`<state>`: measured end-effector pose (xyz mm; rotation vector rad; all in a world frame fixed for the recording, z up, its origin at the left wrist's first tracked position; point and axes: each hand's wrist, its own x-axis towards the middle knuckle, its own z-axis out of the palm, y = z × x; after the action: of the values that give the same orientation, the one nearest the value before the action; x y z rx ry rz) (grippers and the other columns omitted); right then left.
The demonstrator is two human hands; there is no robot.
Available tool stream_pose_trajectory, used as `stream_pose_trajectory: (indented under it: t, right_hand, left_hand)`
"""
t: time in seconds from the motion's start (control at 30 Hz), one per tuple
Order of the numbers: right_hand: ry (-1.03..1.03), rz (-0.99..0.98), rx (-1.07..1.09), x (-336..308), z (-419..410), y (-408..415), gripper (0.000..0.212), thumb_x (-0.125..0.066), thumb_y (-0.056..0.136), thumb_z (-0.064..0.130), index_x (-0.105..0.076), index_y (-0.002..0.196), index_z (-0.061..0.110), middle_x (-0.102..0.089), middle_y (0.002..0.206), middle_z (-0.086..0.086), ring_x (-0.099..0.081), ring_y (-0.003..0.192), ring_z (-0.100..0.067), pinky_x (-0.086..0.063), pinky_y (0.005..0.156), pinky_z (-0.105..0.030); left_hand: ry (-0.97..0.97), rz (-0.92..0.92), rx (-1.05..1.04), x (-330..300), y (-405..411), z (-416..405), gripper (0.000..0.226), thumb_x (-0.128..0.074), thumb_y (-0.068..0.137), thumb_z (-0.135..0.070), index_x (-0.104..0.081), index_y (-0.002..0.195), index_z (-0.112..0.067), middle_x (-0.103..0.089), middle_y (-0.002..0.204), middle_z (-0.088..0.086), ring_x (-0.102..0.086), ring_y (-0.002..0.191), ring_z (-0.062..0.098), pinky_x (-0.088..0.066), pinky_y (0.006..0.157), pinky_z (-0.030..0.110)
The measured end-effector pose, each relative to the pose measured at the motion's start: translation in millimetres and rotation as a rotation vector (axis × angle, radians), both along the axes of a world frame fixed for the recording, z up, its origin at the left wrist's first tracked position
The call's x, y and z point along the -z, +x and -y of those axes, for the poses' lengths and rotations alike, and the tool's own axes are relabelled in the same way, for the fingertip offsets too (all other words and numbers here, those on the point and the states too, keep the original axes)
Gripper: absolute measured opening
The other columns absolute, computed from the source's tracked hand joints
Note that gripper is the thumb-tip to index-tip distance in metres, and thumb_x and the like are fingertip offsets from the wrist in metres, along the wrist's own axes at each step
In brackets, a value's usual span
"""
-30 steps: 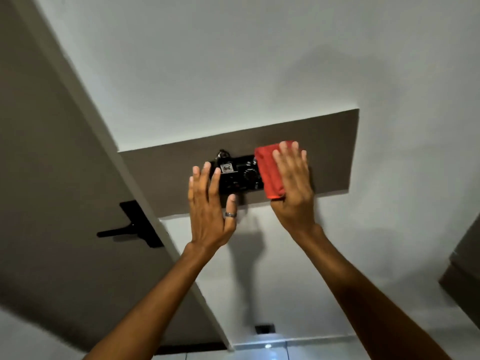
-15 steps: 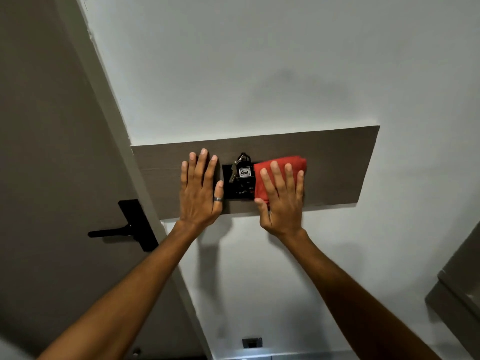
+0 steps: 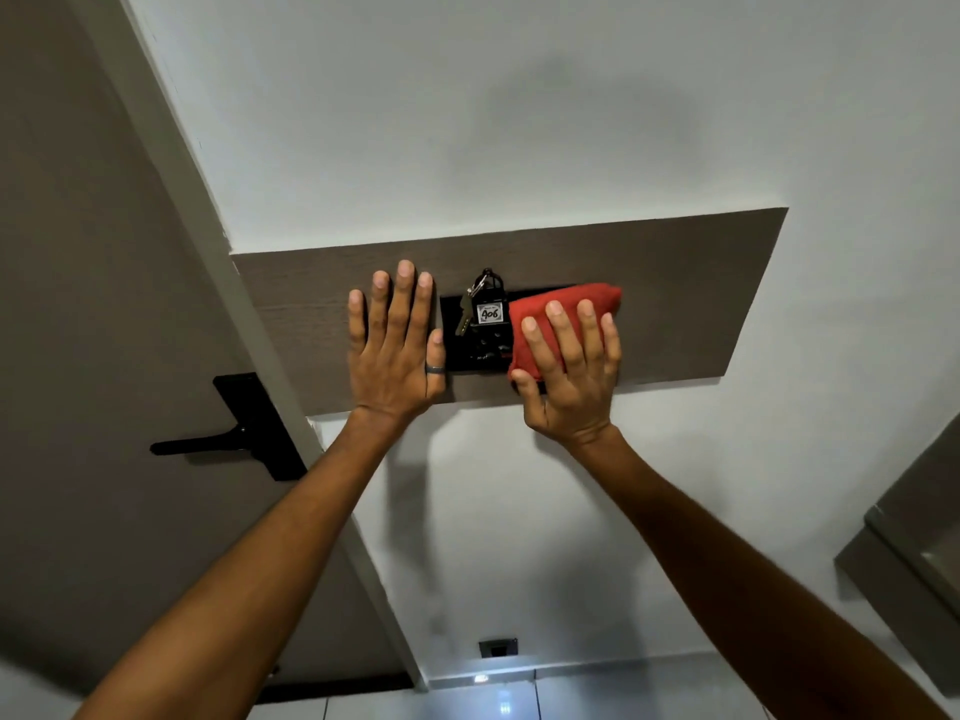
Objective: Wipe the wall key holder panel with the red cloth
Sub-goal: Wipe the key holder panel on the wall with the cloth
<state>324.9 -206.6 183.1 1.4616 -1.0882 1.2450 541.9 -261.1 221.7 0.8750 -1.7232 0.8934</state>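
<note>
A long brown wood-grain key holder panel (image 3: 675, 298) is fixed to the white wall. At its middle sits a black insert with a bunch of keys and a tag reading 406 (image 3: 488, 314). My right hand (image 3: 569, 376) presses a folded red cloth (image 3: 566, 298) flat against the panel, just right of the keys, fingers spread over it. My left hand (image 3: 395, 350) lies flat on the panel left of the black insert, fingers together, a ring on the thumb, holding nothing.
A brown door (image 3: 78, 356) with a black lever handle (image 3: 228, 439) stands at the left, its frame beside the panel's left end. A small black socket (image 3: 497, 648) sits low on the wall. A grey cabinet edge (image 3: 914, 543) juts in at the right.
My right hand and the red cloth have slid left and down to beside the keys. My left hand moved up from below the insert onto the panel. The view shifted slightly.
</note>
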Motion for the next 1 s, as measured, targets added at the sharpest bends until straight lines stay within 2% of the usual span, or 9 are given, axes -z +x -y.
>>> stream_pose_trajectory:
  t: [0.1, 0.2, 0.33, 0.43, 0.5, 0.63, 0.77, 0.87, 1.0]
  right_hand:
    - [0.033, 0.072, -0.058, -15, -1, 10, 0.053, -0.042, 0.104, 0.048, -0.055, 0.145, 0.018, -0.048, 0.155, -0.02, -0.027, 0.156, -0.04, -0.028, 0.124, -0.061]
    - [0.029, 0.136, -0.002, -26, 7, 17, 0.052, -0.043, 0.104, 0.04, -0.048, 0.152, 0.021, -0.045, 0.159, -0.018, -0.025, 0.157, -0.042, -0.023, 0.126, -0.061]
    - [-0.005, 0.092, 0.056, -7, 11, 15, 0.049, -0.039, 0.105, 0.037, -0.049, 0.148, 0.016, -0.046, 0.153, -0.015, -0.031, 0.151, -0.042, -0.025, 0.126, -0.06]
    - [0.009, 0.087, 0.038, 7, 2, 11, 0.047, -0.04, 0.105, 0.035, -0.049, 0.146, 0.014, -0.047, 0.15, -0.016, -0.023, 0.158, -0.036, -0.027, 0.124, -0.06]
    - [0.006, 0.091, 0.018, -3, 3, 12, 0.051, -0.041, 0.105, 0.034, -0.045, 0.152, 0.015, -0.047, 0.154, -0.015, -0.02, 0.16, -0.032, -0.022, 0.129, -0.056]
    - [-0.009, 0.13, 0.032, -33, 15, 19, 0.055, -0.039, 0.106, 0.033, -0.04, 0.157, 0.014, -0.045, 0.16, -0.011, -0.025, 0.158, -0.034, -0.015, 0.131, -0.054]
    - [-0.025, 0.115, 0.042, 0, 9, 17, 0.049, -0.04, 0.107, 0.037, -0.047, 0.151, 0.015, -0.048, 0.154, -0.013, -0.03, 0.155, -0.037, -0.024, 0.128, -0.057]
    - [-0.003, 0.064, 0.062, 22, 0, 10, 0.042, -0.043, 0.107, 0.037, -0.053, 0.14, 0.013, -0.049, 0.147, -0.015, -0.022, 0.159, -0.034, -0.025, 0.125, -0.058]
    - [-0.061, 0.086, 0.041, -19, 13, 11, 0.047, -0.041, 0.106, 0.039, -0.053, 0.147, 0.019, -0.051, 0.152, -0.013, -0.034, 0.152, -0.038, -0.026, 0.127, -0.058]
  left_hand:
    - [-0.003, 0.01, -0.009, 1, 1, 0, 0.063, -0.031, 0.104, -0.031, -0.013, 0.161, -0.013, 0.007, 0.171, -0.001, 0.004, 0.158, 0.021, -0.002, 0.129, 0.047]
    - [0.004, 0.007, -0.003, 2, 1, 1, 0.062, -0.032, 0.104, -0.032, -0.015, 0.16, -0.013, 0.006, 0.171, 0.0, 0.003, 0.158, 0.022, -0.002, 0.129, 0.047]
    - [-0.001, 0.001, -0.016, 2, 1, 4, 0.062, -0.034, 0.103, -0.032, -0.019, 0.16, -0.012, 0.003, 0.171, 0.001, 0.001, 0.158, 0.023, -0.003, 0.129, 0.047]
    - [-0.011, -0.001, -0.013, 4, 1, 4, 0.061, -0.034, 0.103, -0.031, -0.021, 0.16, -0.011, 0.001, 0.171, 0.002, -0.001, 0.158, 0.024, -0.004, 0.129, 0.048]
    - [-0.014, -0.004, -0.023, 2, 1, 3, 0.061, -0.033, 0.103, -0.032, -0.021, 0.16, -0.011, 0.0, 0.171, 0.002, -0.001, 0.158, 0.024, -0.004, 0.129, 0.047]
    - [-0.007, 0.004, -0.018, 3, 1, 3, 0.061, -0.032, 0.103, -0.032, -0.02, 0.16, -0.011, 0.001, 0.171, 0.002, 0.0, 0.158, 0.024, -0.002, 0.13, 0.047]
    - [-0.007, 0.0, -0.016, 2, 0, 3, 0.062, -0.032, 0.103, -0.032, -0.019, 0.16, -0.011, 0.0, 0.171, 0.002, 0.0, 0.158, 0.024, -0.003, 0.129, 0.047]
    - [-0.009, -0.005, -0.019, 1, 0, 2, 0.062, -0.033, 0.103, -0.031, -0.02, 0.159, -0.011, 0.001, 0.171, 0.002, 0.0, 0.158, 0.023, -0.003, 0.129, 0.047]
    - [-0.014, -0.002, -0.019, 0, -1, 1, 0.062, -0.032, 0.102, -0.031, -0.019, 0.159, -0.01, 0.004, 0.171, 0.001, 0.003, 0.158, 0.022, -0.001, 0.129, 0.046]
